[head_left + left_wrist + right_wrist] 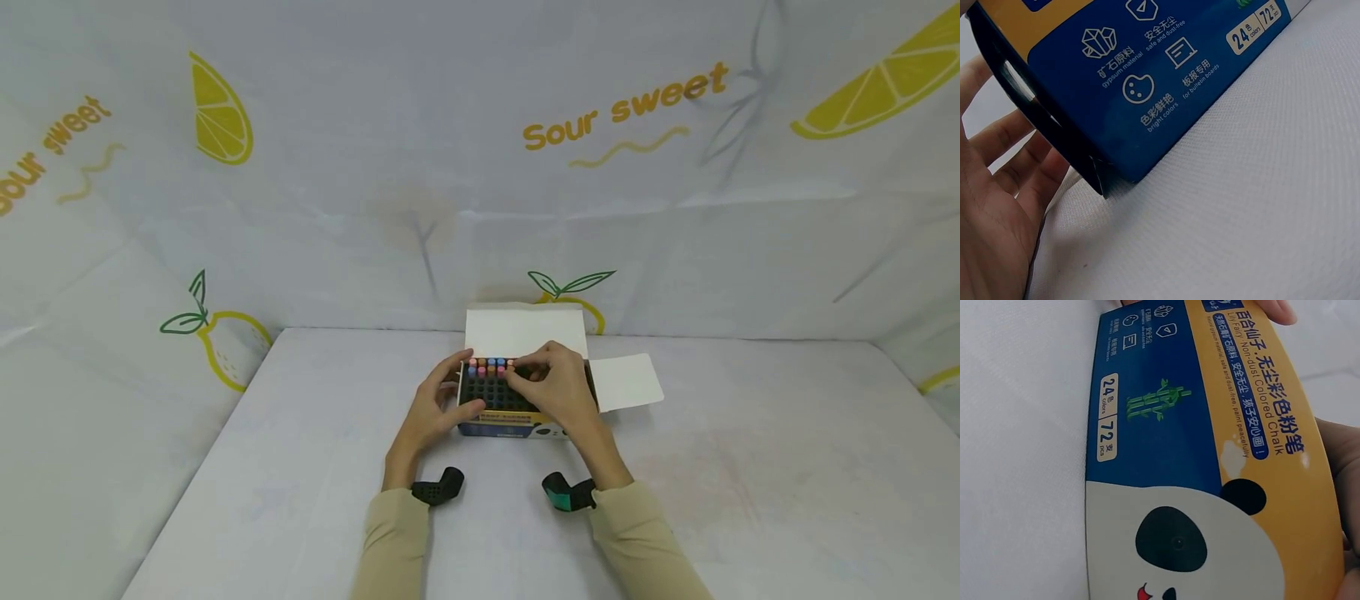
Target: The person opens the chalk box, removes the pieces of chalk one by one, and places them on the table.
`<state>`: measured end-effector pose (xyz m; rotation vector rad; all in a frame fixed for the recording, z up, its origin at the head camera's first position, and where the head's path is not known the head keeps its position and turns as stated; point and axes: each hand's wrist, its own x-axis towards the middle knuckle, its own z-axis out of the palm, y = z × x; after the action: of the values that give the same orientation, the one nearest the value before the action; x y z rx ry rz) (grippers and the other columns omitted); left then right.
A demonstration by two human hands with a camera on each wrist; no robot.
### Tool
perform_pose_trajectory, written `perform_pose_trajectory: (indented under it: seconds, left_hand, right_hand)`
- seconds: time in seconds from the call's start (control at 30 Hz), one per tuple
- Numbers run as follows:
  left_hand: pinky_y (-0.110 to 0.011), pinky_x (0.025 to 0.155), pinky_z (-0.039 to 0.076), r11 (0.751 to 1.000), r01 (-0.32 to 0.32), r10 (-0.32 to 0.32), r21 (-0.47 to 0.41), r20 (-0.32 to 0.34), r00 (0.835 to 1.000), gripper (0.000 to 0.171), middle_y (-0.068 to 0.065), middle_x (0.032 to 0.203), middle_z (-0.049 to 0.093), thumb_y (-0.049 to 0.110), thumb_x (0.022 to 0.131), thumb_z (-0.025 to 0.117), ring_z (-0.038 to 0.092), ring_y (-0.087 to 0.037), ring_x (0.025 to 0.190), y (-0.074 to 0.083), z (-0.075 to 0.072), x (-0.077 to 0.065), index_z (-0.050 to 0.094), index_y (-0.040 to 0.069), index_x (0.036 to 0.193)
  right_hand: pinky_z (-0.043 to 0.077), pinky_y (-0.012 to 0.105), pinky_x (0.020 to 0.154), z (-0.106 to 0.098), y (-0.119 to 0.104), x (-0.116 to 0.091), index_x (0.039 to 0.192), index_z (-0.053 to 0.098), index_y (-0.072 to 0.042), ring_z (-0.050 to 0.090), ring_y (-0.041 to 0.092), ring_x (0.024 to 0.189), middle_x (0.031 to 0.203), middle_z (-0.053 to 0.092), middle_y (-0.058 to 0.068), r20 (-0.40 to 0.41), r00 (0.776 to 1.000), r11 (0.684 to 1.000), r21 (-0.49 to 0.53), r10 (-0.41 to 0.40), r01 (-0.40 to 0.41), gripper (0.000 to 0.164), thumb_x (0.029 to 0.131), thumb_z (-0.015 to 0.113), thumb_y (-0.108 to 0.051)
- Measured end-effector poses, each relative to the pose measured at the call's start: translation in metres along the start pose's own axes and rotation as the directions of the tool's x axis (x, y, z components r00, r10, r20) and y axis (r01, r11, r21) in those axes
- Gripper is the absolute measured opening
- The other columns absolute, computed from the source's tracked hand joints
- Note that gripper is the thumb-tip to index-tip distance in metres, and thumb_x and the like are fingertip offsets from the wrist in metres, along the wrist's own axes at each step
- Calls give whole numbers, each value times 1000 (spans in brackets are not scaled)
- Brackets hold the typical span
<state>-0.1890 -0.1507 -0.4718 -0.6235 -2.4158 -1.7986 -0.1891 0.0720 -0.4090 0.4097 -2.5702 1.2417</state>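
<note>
An open cardboard box of colored chalk [497,430] stands on the table, its blue, yellow and panda-printed front [1166,437] filling much of the right wrist view. Several colored chalk sticks [482,372] stand upright in the back rows of a black holed insert [487,390]. My left hand [429,408] grips the box's left end, thumb over the front edge and fingers round the far side. Above the insert, my right hand [558,385] pinches a chalk stick at the right end of the filled rows; its fingers partly cover the holes there.
The white inner lid [525,329] stands raised behind the box. A side flap [626,382] sticks out to the right. A white cloth covers the table [300,467], and a lemon-printed curtain [337,167] hangs behind.
</note>
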Motion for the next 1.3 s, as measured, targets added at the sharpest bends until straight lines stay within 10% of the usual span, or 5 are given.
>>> perform_pose_trajectory:
  seconds: [1.3]
  left_hand:
    - [-42, 104, 49, 1000, -10, 10, -2, 2, 1000, 76, -14, 138, 60, 37, 87, 79, 55, -20, 114, 0, -1, 1, 47, 18, 153]
  right_hand:
    - [47, 20, 61, -1, -6, 4, 101, 82, -2, 58, 16, 70, 87, 66, 14, -59, 997, 988, 147, 47, -37, 21, 85, 84, -16]
